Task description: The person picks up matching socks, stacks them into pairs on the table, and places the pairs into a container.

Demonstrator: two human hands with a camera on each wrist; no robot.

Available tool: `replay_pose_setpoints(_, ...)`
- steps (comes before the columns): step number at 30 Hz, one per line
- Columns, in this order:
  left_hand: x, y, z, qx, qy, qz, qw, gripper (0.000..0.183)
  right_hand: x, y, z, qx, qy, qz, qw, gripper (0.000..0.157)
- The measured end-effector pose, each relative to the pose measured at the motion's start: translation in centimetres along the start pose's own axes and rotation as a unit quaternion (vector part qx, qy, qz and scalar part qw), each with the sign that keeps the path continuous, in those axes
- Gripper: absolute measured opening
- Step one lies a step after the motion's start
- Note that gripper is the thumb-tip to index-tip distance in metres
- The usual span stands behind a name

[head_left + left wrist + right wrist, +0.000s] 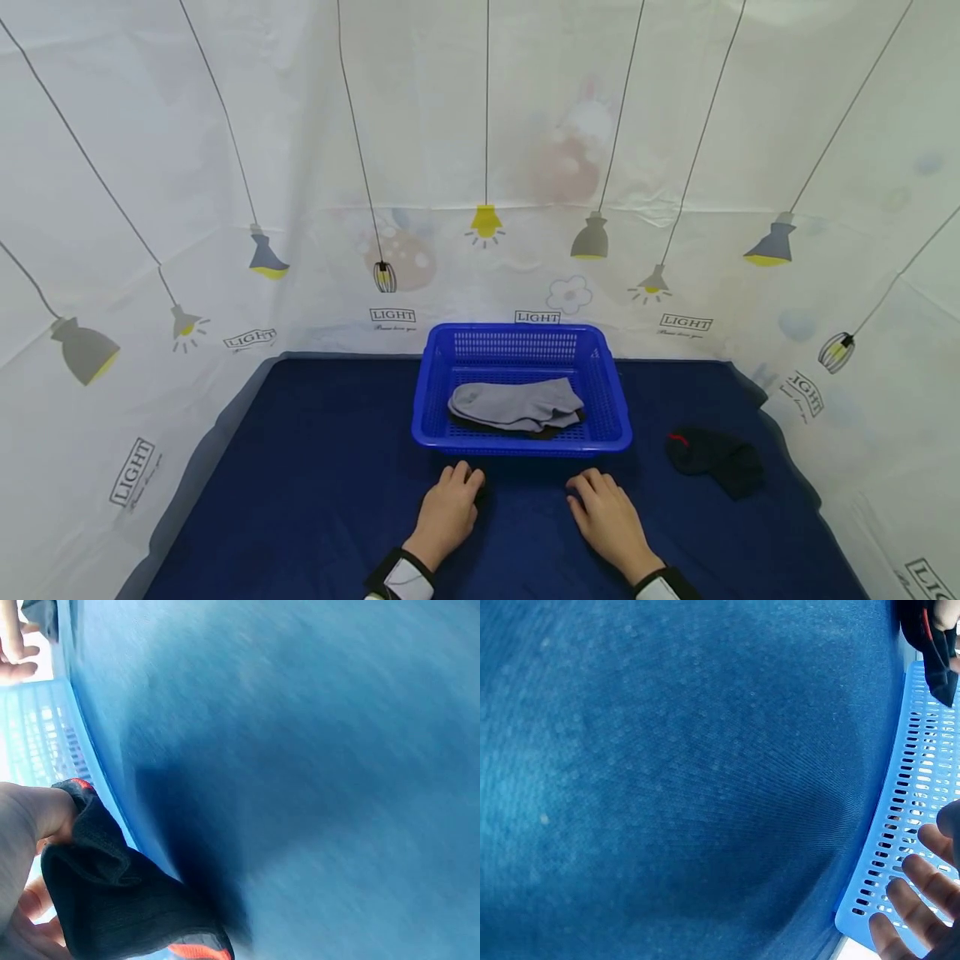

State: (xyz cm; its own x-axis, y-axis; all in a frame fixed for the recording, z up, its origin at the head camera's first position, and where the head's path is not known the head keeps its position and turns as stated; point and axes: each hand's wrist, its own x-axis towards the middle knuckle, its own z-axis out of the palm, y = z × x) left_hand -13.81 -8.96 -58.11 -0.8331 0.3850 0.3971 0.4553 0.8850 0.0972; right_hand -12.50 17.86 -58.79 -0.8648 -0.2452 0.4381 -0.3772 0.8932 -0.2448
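Note:
My left hand (447, 510) holds a black sock (112, 877) with red at its ends, lifted off the cloth in front of the basket. In the head view that sock is mostly hidden under the hand. To the right, my right hand (609, 518) hovers near the basket's front with bent, spread fingers (915, 904) and nothing in them. Just beyond both hands stands a blue plastic basket (517, 446). Inside it lie grey socks (517, 403) on top of something black. Another black sock (716, 460) with a red stripe lies flat on the cloth at the right.
A dark blue cloth (322, 467) covers the table. White sheeting (480, 108) printed with hanging lamps rises behind and along both sides. The basket's back touches or nearly touches the rear sheet.

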Motion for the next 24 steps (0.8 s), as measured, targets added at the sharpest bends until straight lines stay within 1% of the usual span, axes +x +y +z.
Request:
replay_pose_setpoints(3,0.4,1.0,0.3,0.000,-0.005,0.006,1.0000,0.040,-0.1,0.0,0.0,0.001,-0.005,0.004,1.000,0.017)
replay_pose_setpoints(9,1.0,2.7,0.6,0.001,-0.030,0.019,0.9994,0.039,-0.2,0.0,0.0,0.001,-0.020,0.014,1.000,0.016)
replay_pose_setpoints(17,1.4,4.1,0.5,0.001,-0.064,0.021,0.9977,0.035,-0.3,0.0,0.3,0.000,-0.019,0.006,1.000,0.017)
replay_pose_setpoints(24,2.0,5.4,0.5,0.003,-0.080,0.027,0.9964,0.034,-0.4,-0.1,0.1,0.002,-0.018,0.005,1.000,0.017)
